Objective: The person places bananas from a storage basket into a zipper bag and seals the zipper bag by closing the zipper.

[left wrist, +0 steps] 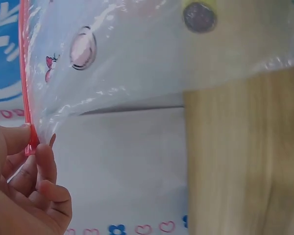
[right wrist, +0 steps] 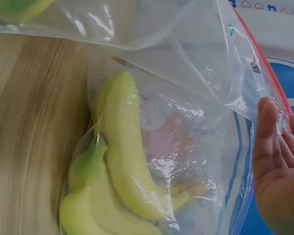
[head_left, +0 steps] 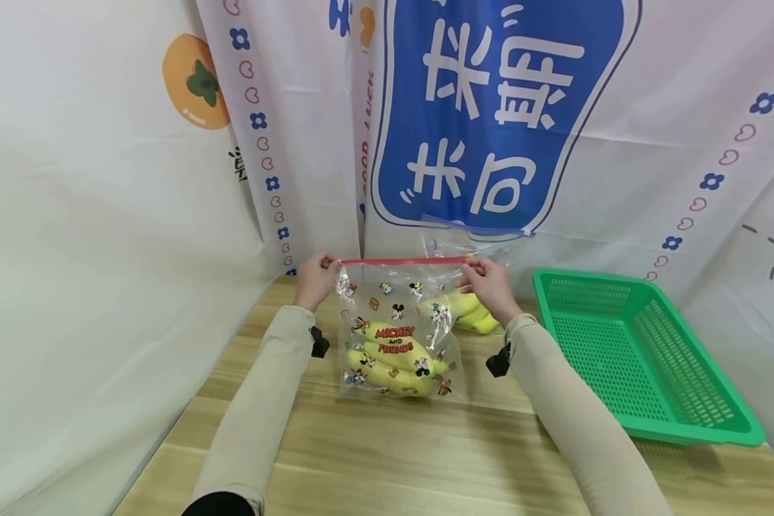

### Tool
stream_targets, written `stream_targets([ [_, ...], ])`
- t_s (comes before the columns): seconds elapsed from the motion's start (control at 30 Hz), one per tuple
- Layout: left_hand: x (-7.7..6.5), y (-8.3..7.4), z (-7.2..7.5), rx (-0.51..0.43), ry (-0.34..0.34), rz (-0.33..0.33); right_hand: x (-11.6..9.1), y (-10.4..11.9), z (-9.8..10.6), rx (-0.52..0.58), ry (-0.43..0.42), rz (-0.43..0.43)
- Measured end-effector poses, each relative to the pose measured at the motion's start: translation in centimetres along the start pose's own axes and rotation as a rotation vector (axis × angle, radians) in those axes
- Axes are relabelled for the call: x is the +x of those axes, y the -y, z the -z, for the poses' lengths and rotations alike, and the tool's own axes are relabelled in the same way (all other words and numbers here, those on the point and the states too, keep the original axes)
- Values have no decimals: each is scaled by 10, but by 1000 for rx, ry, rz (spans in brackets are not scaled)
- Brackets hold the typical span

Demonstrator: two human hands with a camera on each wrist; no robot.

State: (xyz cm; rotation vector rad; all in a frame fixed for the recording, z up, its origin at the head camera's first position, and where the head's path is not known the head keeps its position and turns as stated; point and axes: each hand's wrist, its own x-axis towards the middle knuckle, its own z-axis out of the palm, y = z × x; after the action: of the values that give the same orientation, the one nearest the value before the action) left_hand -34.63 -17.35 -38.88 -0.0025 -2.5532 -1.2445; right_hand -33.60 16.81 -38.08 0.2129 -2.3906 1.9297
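A clear zip bag (head_left: 396, 290) with a red zipper and cartoon prints hangs upright between both hands, bananas (head_left: 387, 369) lying in its bottom. My left hand (head_left: 316, 279) pinches the left end of the red zipper; in the left wrist view, thumb and forefinger of that hand (left wrist: 29, 181) grip the strip's tip. At the other top corner my right hand (head_left: 492, 288) pinches the zipper's right end, fingers (right wrist: 267, 132) bent against the plastic. Behind stands a second zip bag (head_left: 480, 240) with a purple-blue zipper, holding more bananas (right wrist: 125, 132), partly hidden by the first bag.
A green plastic basket (head_left: 626, 337) with perforated walls sits to the right on the wooden table (head_left: 387, 459). Printed white cloth (head_left: 309, 143) hangs behind the table, and plain white cloth (head_left: 90, 287) covers the left side.
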Motion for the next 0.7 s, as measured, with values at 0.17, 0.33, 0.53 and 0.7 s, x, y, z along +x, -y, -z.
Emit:
stream_targets([
  [0.17,3,13,-3,41,-15,30,1,-8,-2,-100,103,-26],
  [0.33,4,22,-8,41,38,67,1,-17,-7,-152,144,-44],
  [0.53,4,31,-16,6,138,128,-1,-28,-10,-245,197,-59],
  [0.7,0,35,-18,25,161,143,-13,-24,-11,-377,218,-40],
])
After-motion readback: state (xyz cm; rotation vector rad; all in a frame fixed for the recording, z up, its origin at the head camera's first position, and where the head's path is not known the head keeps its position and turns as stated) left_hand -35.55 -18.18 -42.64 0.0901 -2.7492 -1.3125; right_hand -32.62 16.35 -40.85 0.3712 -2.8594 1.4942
